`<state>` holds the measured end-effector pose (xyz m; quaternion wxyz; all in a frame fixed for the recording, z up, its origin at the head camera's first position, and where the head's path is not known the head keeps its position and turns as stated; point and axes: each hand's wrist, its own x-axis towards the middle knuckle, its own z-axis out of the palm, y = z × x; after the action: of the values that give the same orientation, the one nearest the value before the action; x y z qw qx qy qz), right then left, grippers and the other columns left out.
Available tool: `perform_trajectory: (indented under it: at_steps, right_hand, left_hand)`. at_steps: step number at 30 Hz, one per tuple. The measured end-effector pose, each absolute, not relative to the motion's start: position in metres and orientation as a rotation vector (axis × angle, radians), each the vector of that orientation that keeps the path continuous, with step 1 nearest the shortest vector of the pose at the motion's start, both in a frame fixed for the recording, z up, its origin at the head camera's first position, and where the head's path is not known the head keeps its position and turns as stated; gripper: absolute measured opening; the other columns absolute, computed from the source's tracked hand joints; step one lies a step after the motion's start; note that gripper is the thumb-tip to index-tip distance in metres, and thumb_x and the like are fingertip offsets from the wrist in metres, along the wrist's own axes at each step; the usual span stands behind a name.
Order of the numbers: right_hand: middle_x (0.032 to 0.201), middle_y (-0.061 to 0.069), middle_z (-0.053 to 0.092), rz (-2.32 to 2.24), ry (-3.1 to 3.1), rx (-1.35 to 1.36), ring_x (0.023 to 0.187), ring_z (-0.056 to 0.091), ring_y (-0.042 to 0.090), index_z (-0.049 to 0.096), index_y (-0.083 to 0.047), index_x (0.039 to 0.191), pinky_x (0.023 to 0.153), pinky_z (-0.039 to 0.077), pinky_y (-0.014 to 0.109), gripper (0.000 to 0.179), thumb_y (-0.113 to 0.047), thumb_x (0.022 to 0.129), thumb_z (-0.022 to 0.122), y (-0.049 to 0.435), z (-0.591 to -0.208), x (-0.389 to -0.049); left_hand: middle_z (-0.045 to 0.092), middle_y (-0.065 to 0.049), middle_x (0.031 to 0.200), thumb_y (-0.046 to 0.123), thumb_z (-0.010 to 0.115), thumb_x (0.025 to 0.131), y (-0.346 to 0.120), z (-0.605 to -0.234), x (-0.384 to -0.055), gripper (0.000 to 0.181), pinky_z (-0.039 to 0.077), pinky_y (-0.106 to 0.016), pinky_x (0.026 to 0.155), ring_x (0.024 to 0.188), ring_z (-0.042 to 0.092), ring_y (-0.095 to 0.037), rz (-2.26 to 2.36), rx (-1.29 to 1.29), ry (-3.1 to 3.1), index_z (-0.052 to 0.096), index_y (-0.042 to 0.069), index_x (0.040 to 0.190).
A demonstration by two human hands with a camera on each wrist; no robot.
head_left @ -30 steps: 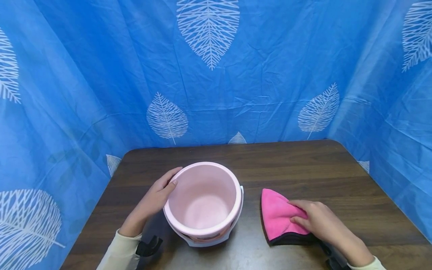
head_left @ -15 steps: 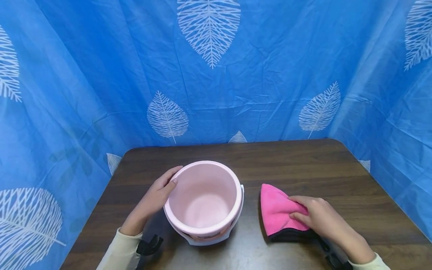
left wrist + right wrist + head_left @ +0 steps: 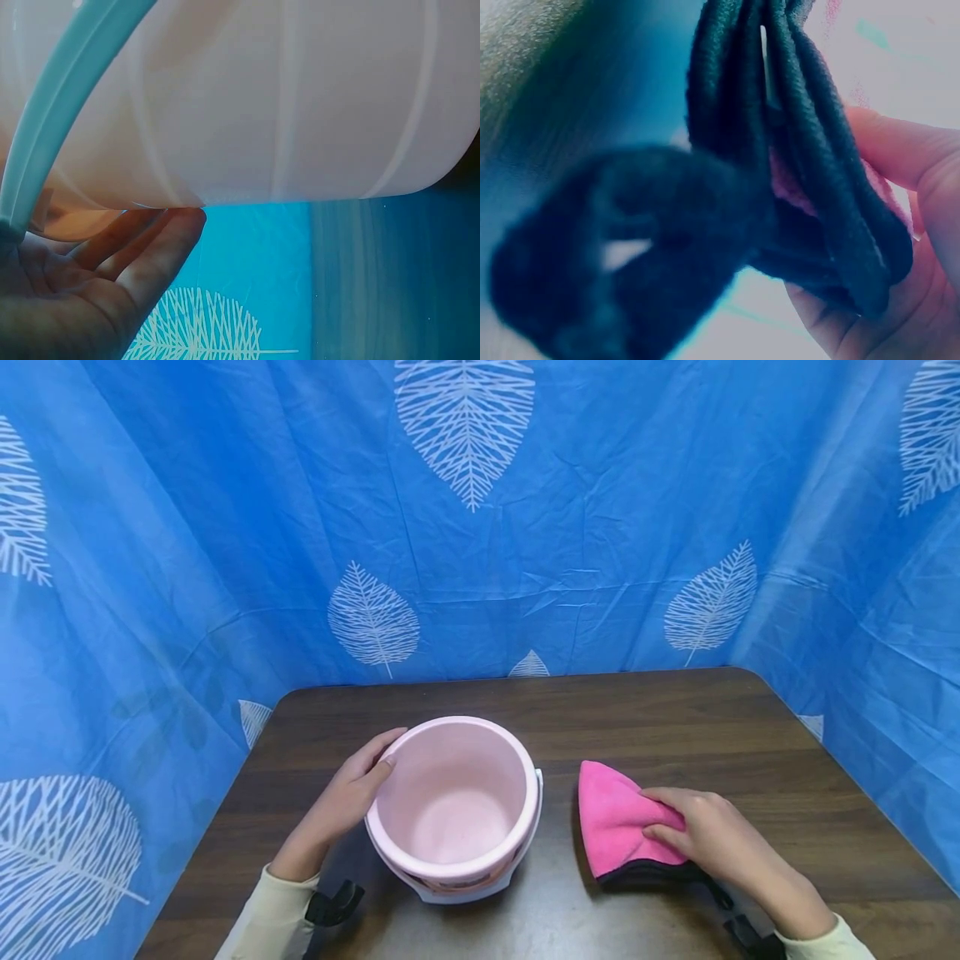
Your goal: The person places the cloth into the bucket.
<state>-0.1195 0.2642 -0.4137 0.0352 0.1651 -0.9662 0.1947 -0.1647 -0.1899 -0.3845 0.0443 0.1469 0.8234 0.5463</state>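
A pale pink bucket (image 3: 517,839) stands left of centre on the table, its mouth facing up and nothing inside. My left hand (image 3: 347,797) grips its left rim, thumb over the edge and fingers along the outside. In the left wrist view those fingers (image 3: 161,251) lie against the bucket's wall (image 3: 225,112). To the right, my right hand (image 3: 716,839) pinches a folded pink cloth (image 3: 618,822) with black edging, just above the tabletop with a shadow under it. Its folded black edges (image 3: 810,150) show stacked in the right wrist view, with the thumb on the outer layer.
The bucket's white handle (image 3: 537,802) hangs down along its side. The dark wooden table (image 3: 637,710) has rounded far corners. Blue curtains (image 3: 600,527) with white leaf prints enclose its back and sides. Black straps (image 3: 333,906) sit at both wrists.
My right hand has raised the pink cloth a little and shifted it slightly away from me. The left hand and the bucket stay as they were.
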Motion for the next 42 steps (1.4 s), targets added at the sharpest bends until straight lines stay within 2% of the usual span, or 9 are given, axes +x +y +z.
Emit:
perform_trajectory:
  at_steps: [7,15,24,32,42]
  right_hand:
    - [0.106,0.012,0.074,0.576,-2.955,0.505,0.088,0.068,0.023,0.073,-0.003,0.12,0.08,0.059,0.05,0.051,-0.027,0.078,0.089,0.264,-0.409,-0.12]
    - [0.107,0.013,0.074,0.589,-2.927,0.494,0.09,0.07,0.026,0.073,-0.005,0.12,0.08,0.059,0.051,0.051,-0.027,0.077,0.089,0.264,-0.4,-0.119]
    - [0.105,0.011,0.074,0.61,-2.873,0.496,0.08,0.065,0.017,0.072,-0.005,0.122,0.073,0.06,0.044,0.054,-0.025,0.076,0.091,0.264,-0.382,-0.119]
    - [0.105,0.011,0.074,0.606,-2.844,0.519,0.083,0.067,0.02,0.073,-0.005,0.122,0.073,0.06,0.044,0.055,-0.025,0.075,0.092,0.263,-0.375,-0.123]
    - [0.102,0.009,0.074,0.586,-2.81,0.555,0.077,0.062,0.013,0.073,-0.005,0.121,0.068,0.058,0.038,0.054,-0.022,0.074,0.092,0.26,-0.368,-0.126]
  left_hand:
    - [0.046,-0.022,0.15,0.01,0.041,0.108,-0.19,-0.385,-0.165,0.044,0.046,-0.051,0.105,0.129,0.052,-0.038,1.675,0.454,2.516,0.04,0.0,0.152]
    - [0.046,-0.022,0.15,0.011,0.041,0.108,-0.19,-0.385,-0.164,0.045,0.046,-0.051,0.105,0.129,0.053,-0.038,1.681,0.441,2.503,0.039,0.001,0.152]
    - [0.046,-0.022,0.15,0.011,0.041,0.108,-0.19,-0.385,-0.164,0.045,0.047,-0.05,0.104,0.128,0.053,-0.038,1.683,0.441,2.507,0.039,0.001,0.152]
    - [0.046,-0.021,0.15,0.013,0.041,0.109,-0.19,-0.386,-0.165,0.045,0.047,-0.051,0.104,0.128,0.053,-0.038,1.673,0.435,2.514,0.039,0.002,0.152]
    - [0.046,-0.021,0.15,0.013,0.041,0.109,-0.189,-0.386,-0.165,0.045,0.047,-0.051,0.104,0.128,0.053,-0.038,1.668,0.449,2.518,0.039,0.002,0.152]
